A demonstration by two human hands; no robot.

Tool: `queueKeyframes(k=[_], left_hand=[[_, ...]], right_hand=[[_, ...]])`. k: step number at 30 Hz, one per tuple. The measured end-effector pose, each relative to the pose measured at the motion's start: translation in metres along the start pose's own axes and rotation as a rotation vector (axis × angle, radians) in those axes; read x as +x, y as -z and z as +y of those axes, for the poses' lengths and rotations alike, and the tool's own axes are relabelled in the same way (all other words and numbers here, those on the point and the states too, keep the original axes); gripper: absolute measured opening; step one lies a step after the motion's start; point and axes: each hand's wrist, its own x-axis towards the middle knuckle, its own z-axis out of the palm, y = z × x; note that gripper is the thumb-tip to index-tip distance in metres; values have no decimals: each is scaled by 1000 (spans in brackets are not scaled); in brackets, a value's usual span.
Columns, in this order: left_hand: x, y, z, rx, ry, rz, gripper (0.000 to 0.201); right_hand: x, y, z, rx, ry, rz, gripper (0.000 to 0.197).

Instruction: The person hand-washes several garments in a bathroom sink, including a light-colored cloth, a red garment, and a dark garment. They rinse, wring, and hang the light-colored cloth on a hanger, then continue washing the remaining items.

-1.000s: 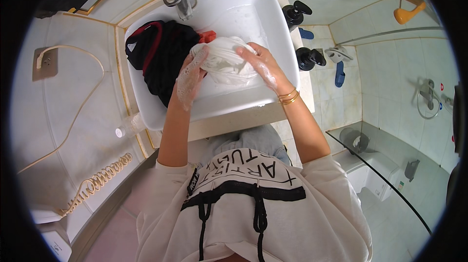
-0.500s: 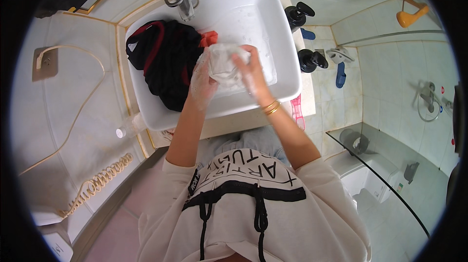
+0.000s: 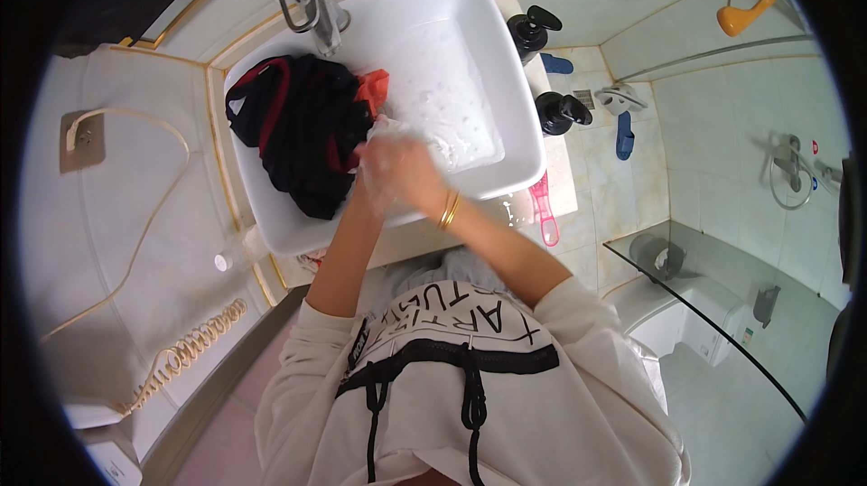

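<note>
Over the near part of the white sink [image 3: 519,116], my two hands are pressed together and smeared by motion. My right hand [image 3: 411,174] lies across the front, closed on a wet, sudsy white cloth [image 3: 390,128] that shows only in part above the fingers. Mostly behind it, my left hand [image 3: 374,186] grips the same cloth, its fingers largely hidden. Just left of my hands a black garment with dark red trim [image 3: 302,138] is heaped in the basin. A bit of orange-red fabric [image 3: 373,88] pokes out beside it.
A metal faucet [image 3: 312,7] rises at the basin's back left. Sudsy water [image 3: 442,79] covers the basin floor. Two black pump bottles [image 3: 528,32] stand along the right counter, near a pink-handled brush [image 3: 544,215]. A clear bottle [image 3: 237,253] sits at the left.
My hands have come together, moving left and nearer to me. The white cloth, spread between them before, is now bunched and mostly covered. The view has shifted slightly.
</note>
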Motion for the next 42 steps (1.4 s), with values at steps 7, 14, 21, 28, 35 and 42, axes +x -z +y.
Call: queueKeyframes(k=[7,14,21,28,35,42], left_hand=[[40,-19,-53,-2093,209,-805,41],[47,-29,-52,-2213,213,-488,22],[-19,1,-21,-2018,-521,-779,21],[-6,-13,-18,-2636,638,-1583,49],[-5,-54,8,-3129,129,-1448,21],[-6,-32,-1,-2998,280,-1025,21]], right_hand=[[1,33,72,-133,-189,-2,8],[-18,40,28,156,-568,-290,42],[-23,38,52,738,-1268,-150,44],[-29,32,29,141,-754,-238,35],[-18,10,-5,-103,279,-283,21],[1,-10,26,-195,129,-145,27]])
